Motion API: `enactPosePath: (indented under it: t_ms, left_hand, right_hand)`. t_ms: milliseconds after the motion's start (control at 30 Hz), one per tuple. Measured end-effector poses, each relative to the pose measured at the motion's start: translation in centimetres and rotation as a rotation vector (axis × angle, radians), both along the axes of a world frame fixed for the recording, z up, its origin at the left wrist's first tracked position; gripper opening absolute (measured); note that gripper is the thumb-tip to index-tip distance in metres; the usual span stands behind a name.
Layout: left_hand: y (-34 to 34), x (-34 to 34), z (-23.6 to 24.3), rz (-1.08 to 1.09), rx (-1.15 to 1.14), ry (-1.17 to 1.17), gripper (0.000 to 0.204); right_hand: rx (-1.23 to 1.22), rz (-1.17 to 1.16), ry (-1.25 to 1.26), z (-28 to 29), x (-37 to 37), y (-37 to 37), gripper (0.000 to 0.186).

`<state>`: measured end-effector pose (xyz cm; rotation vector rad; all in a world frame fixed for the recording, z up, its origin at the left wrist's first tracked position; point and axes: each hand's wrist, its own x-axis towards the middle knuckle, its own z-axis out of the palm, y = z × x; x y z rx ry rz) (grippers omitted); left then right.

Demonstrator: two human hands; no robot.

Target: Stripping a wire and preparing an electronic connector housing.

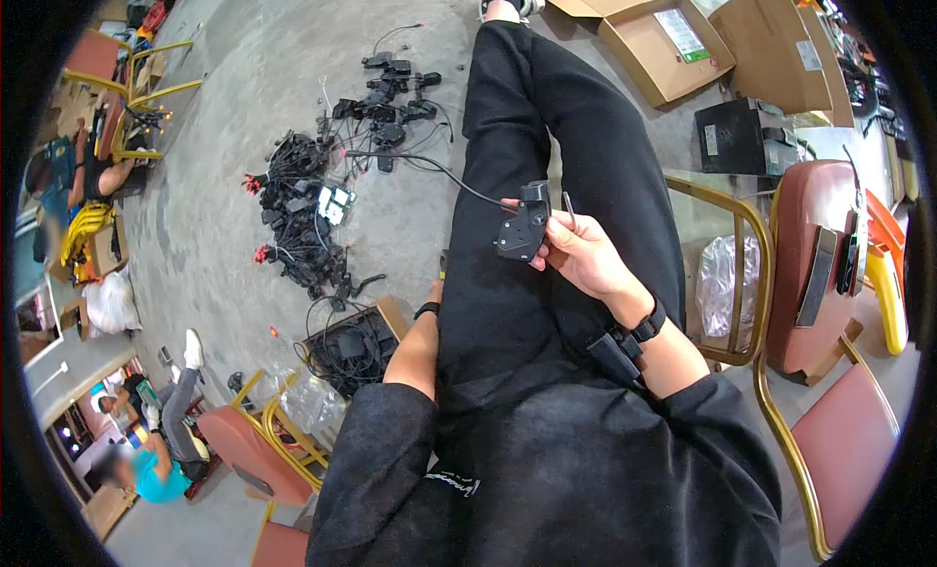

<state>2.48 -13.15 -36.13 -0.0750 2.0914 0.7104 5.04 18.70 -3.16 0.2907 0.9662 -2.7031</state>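
Above my lap, my right hand (584, 255) grips a small black plastic device (525, 225) with screws in its flat face and a dark cable running off toward the floor. A thin dark rod (569, 208) sticks up beside the thumb of that hand. My left hand (435, 292) hangs by the outer side of my left thigh. Its fingers are mostly hidden behind the leg, and a bit of something yellow (444, 264) shows there. A heap of similar black devices with cables (303, 206) lies on the floor to the left.
On the left, a box of black cables (356, 347) stands near my elbow. Open cardboard boxes (664, 45) and a black case (737, 138) lie at the far right. A chair (820, 264) holding tools is at my right. Other people sit further off on the left.
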Motion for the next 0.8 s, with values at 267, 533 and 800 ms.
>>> enactPosePath:
  t_ms: [267, 533, 800]
  left_hand:
    - [-8.9, 0.5, -1.3, 0.063, 0.044, 0.102, 0.051]
    - [7.5, -6.9, 28.2, 0.318, 0.392, 0.495, 0.019]
    - [15.9, -3.5, 38.1, -0.115, 0.666, 0.92, 0.028]
  right_hand:
    - [0.342, 0.057, 0.01, 2.3, -1.1, -2.5, 0.025]
    - [0.586, -0.03, 0.017, 0.5, -0.3, -0.7, 0.025]
    - [0.843, -0.106, 0.131, 1.0, 0.0, -1.1, 0.023]
